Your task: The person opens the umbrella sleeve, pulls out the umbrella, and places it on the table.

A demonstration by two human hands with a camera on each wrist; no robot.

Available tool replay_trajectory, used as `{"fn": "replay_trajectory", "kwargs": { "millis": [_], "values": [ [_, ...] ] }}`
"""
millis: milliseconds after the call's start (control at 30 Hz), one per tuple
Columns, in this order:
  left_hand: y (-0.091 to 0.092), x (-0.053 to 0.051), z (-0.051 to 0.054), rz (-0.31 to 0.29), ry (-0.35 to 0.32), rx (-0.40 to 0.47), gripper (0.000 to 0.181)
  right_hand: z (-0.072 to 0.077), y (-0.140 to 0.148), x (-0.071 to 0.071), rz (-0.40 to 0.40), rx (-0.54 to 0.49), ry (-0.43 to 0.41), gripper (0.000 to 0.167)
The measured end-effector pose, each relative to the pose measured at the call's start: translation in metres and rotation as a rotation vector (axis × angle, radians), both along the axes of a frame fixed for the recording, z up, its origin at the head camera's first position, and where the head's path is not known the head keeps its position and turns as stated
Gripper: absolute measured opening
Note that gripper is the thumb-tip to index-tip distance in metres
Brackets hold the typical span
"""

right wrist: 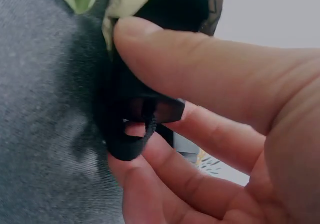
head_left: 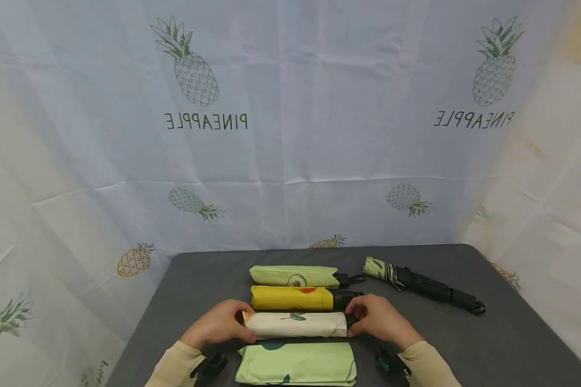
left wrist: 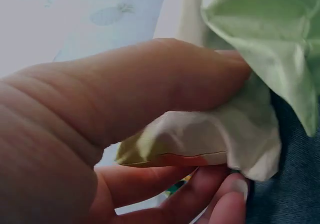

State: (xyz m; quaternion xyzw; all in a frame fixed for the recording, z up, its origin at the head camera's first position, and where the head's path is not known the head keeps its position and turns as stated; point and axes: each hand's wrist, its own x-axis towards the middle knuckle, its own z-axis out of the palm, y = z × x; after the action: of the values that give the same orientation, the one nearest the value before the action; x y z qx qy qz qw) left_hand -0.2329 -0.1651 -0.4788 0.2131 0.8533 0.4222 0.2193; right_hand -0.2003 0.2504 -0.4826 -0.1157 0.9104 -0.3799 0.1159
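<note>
A folded umbrella (head_left: 297, 324) in a white sleeve with a leaf print lies crosswise on the dark table. My left hand (head_left: 225, 323) pinches its left end; in the left wrist view the thumb (left wrist: 165, 79) presses on top, with fingers beneath the cream fabric (left wrist: 190, 134). My right hand (head_left: 382, 321) grips the other end, where the black handle (right wrist: 145, 79) and its wrist loop (right wrist: 130, 146) show in the right wrist view. Nearest the body lies a light green folded umbrella or sleeve (head_left: 297, 365) with dark leaf prints, touched by neither hand.
Behind the white one lie a yellow umbrella (head_left: 290, 298) and a light green avocado-print umbrella (head_left: 271, 275), roughly parallel. A black umbrella (head_left: 428, 284) with a green patterned end lies slantwise at back right. A pineapple-print curtain (head_left: 290, 134) hangs behind the table (head_left: 189, 279).
</note>
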Motion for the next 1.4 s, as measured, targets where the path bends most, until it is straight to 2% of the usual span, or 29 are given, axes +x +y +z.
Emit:
{"fn": "replay_trajectory", "kwargs": {
  "millis": [167, 400, 567, 833, 1033, 1400],
  "values": [
    [0.001, 0.001, 0.006, 0.030, -0.059, 0.085, 0.043, 0.009, 0.006, -0.001, 0.002, -0.072, -0.033, 0.039],
    [-0.002, -0.005, 0.014, 0.028, -0.172, 0.311, 0.053, 0.021, 0.013, -0.004, -0.050, -0.189, -0.032, 0.044],
    [0.000, -0.005, 0.019, 0.035, -0.240, 0.390, 0.065, 0.024, 0.016, -0.002, -0.049, -0.254, -0.050, 0.047],
    [0.006, -0.003, 0.020, 0.082, -0.227, 0.389, 0.057, 0.026, 0.013, 0.001, -0.123, -0.357, -0.099, 0.046],
    [0.009, -0.001, 0.021, 0.090, -0.227, 0.406, 0.055, 0.026, 0.012, 0.001, -0.164, -0.377, -0.101, 0.046],
    [0.008, -0.003, 0.022, 0.090, -0.220, 0.402, 0.053, 0.022, 0.012, -0.003, -0.075, -0.483, -0.103, 0.049]
  ]
}}
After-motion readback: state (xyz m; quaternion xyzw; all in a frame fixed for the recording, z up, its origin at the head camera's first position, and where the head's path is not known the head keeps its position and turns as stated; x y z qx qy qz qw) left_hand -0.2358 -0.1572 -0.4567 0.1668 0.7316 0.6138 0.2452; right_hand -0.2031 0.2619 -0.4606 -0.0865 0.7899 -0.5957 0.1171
